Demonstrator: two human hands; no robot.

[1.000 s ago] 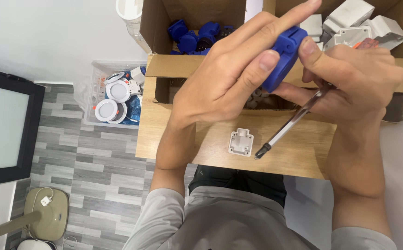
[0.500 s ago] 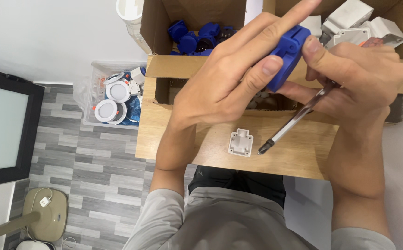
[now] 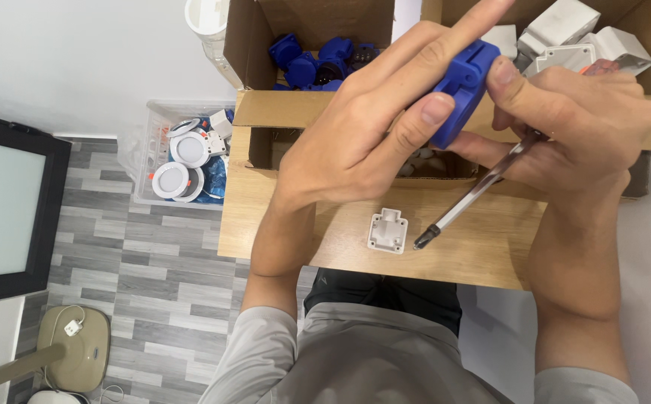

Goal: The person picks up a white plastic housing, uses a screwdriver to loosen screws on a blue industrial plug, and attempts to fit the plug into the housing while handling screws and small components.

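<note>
Since a second ago, little has shifted: my right hand (image 3: 572,127) has edged a touch lower and my thumb has slid up onto the blue plastic part (image 3: 461,86), while the screwdriver (image 3: 475,196) has tilted only slightly. I hold the blue plastic part up in the air between both hands, above the front flap of the cardboard boxes (image 3: 265,112) and clear of the wooden table (image 3: 318,232). My left hand (image 3: 370,135) comes in from the lower left, forearm angled up, wrist bent, fingers closed around the part: thumb pressed along its near side, index finger stretched straight out past its top edge, the others curled over the back. My right hand wraps in from the right, thumb tip on the part's upper corner, and the remaining fingers are clamped on the screwdriver's handle, which is hidden in my palm. Its clear shaft slants down and left, the dark tip hanging just above the table, close beside a small white square fitting (image 3: 387,230) that lies flat there, untouched. More blue parts (image 3: 314,63) sit in the left box, white housings (image 3: 579,37) in the right one. A clear bin of round white lamp fittings (image 3: 183,157) stands on the floor to my left.
</note>
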